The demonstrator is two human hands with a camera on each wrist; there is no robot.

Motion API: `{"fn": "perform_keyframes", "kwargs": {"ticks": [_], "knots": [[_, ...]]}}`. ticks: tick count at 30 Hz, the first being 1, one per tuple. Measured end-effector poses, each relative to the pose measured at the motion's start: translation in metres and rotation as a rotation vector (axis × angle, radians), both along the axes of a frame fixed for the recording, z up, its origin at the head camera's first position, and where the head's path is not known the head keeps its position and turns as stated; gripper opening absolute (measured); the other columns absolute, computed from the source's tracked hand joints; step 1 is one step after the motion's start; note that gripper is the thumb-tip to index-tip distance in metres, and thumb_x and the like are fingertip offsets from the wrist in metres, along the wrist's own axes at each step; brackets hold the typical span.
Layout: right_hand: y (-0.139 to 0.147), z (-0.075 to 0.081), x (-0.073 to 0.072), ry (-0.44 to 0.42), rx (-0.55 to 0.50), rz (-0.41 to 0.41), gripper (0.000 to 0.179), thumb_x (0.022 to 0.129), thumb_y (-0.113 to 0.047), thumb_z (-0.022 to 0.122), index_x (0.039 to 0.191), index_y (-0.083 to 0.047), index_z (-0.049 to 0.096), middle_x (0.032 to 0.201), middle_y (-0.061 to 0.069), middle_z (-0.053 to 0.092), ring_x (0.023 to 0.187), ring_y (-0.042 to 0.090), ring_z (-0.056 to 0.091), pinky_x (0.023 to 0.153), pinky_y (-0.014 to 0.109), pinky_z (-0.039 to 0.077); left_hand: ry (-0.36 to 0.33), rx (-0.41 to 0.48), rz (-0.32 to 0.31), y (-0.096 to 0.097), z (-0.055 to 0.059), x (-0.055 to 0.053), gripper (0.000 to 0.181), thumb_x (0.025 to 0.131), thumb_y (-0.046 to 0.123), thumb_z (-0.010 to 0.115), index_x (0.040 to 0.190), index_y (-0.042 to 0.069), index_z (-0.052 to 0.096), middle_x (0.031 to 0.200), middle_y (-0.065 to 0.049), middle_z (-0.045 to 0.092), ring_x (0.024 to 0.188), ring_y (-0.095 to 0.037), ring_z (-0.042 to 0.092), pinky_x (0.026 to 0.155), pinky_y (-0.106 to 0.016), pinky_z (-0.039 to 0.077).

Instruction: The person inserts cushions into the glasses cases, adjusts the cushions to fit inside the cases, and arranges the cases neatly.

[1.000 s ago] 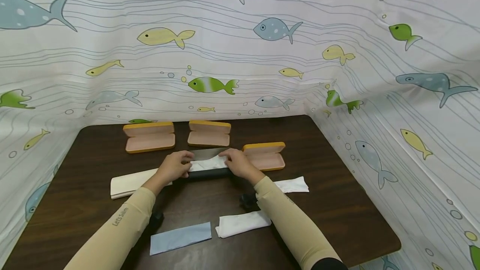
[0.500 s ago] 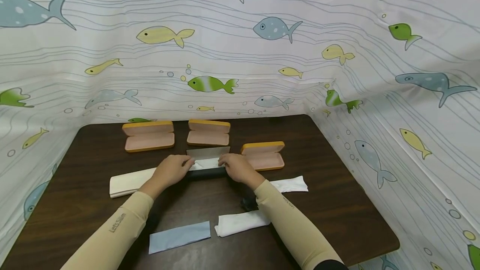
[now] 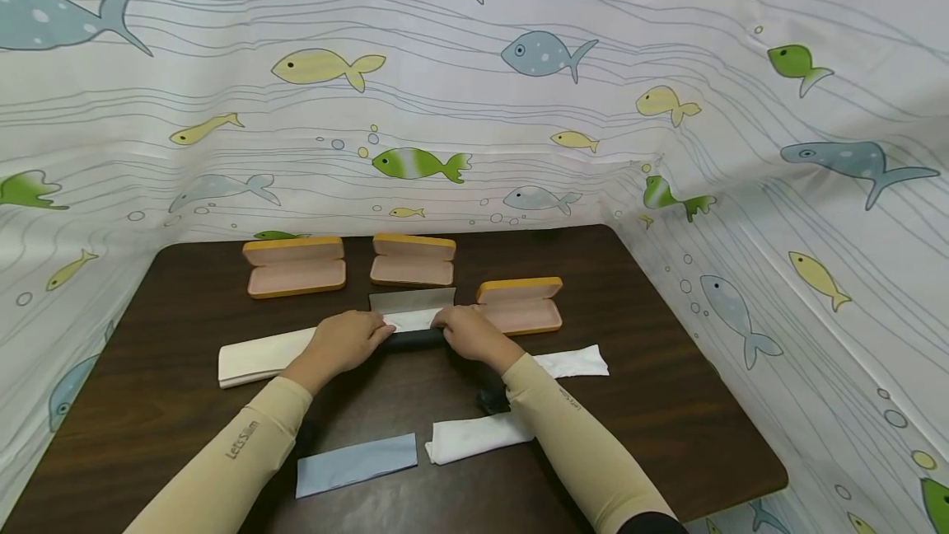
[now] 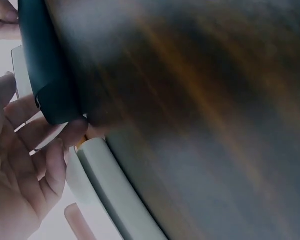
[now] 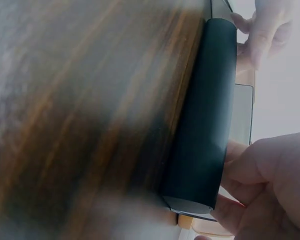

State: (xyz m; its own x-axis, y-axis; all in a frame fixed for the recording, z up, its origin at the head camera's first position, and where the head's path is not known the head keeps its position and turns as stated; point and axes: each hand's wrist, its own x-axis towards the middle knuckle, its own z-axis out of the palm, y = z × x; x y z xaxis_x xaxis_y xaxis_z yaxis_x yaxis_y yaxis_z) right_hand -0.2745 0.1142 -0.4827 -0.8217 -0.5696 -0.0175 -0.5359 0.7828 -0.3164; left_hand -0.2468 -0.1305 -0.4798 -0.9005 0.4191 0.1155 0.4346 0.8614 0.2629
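Note:
A dark glasses case (image 3: 415, 340) stands open at mid-table, its grey-lined lid (image 3: 412, 301) raised behind. White folded cloth (image 3: 412, 320) lies inside it. My left hand (image 3: 347, 344) grips the case's left end, thumb at the cloth; in the left wrist view its fingers (image 4: 72, 132) curl round that end. My right hand (image 3: 474, 332) holds the right end, and the right wrist view shows its fingers (image 5: 230, 210) against the case's end. My hands hide the cloth's ends.
Three yellow-edged open cases with pink lining stand behind: left case (image 3: 296, 277), middle case (image 3: 412, 270), right case (image 3: 522, 316). A cream folded case (image 3: 259, 358) lies left. Nearer me are a blue cloth (image 3: 356, 466) and a white cloth (image 3: 478, 438); another white cloth (image 3: 571, 363) lies right.
The white cloth was raised and bunched between my hands; it now lies flatter inside the case. My left hand has moved right and slightly down onto the case's end; the right barely shifted.

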Motion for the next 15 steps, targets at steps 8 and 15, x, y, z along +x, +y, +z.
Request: {"fn": "perform_keyframes", "kwargs": {"ticks": [8,15], "knots": [[0.003,0.007,-0.007,0.159,-0.191,-0.013,0.026,0.101,0.000,0.052,0.113,-0.008,0.074,0.118,0.006,0.071,0.113,0.021,0.065,0.098,0.036,0.053,0.094,0.108,0.019,-0.008,0.005,-0.003,0.019,0.102,0.024,0.062,0.102,0.010,0.076,0.099,-0.005,0.074,0.091,-0.027,0.071,0.079,-0.050,0.058],[0.004,0.011,-0.015,0.259,-0.239,-0.069,0.034,0.099,0.000,0.058,0.133,-0.003,0.062,0.145,0.017,0.051,0.134,0.031,0.048,0.108,0.043,0.046,0.099,0.165,0.089,-0.014,0.009,-0.008,0.026,0.100,0.016,0.062,0.120,-0.002,0.061,0.131,-0.021,0.057,0.119,-0.040,0.057,0.087,-0.057,0.054]]}}
